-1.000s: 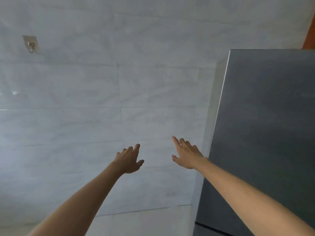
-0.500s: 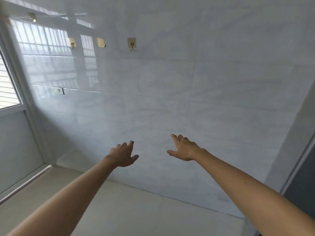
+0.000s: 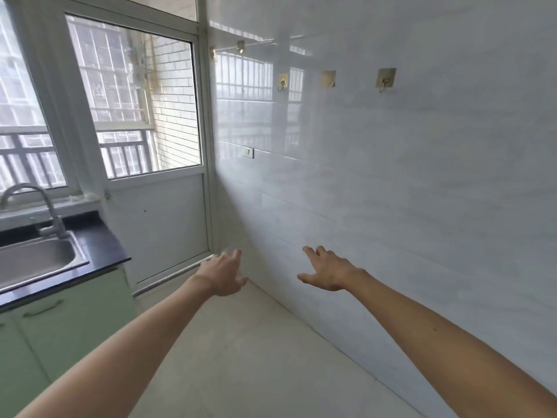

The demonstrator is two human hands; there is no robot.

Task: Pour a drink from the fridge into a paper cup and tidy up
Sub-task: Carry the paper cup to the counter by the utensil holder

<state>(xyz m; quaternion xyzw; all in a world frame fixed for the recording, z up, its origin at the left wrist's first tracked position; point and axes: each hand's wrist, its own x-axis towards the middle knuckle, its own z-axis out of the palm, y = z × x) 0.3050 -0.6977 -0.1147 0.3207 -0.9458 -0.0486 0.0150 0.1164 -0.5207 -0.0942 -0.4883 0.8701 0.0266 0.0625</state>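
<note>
- Hands stretch out ahead of us above the floor (image 3: pixel 241 357): our left hand (image 3: pixel 223 274) and right hand (image 3: pixel 330 271) hold nothing, fingers loosely spread, well apart from each other.
- Right hand hangs near the tiled wall (image 3: pixel 422 191).
- Sink (image 3: pixel 36 260) with a tap (image 3: pixel 45 206) sits in a black counter (image 3: pixel 102 245) over green cabinets (image 3: pixel 75 321), far left.
- Hooks (image 3: pixel 385 79) sit high on the wall.
- We cannot tell from this view where the fridge, drink or cup are.

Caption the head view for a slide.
Empty left hand and right hand reach forward, sink at left, tiled wall at right.
</note>
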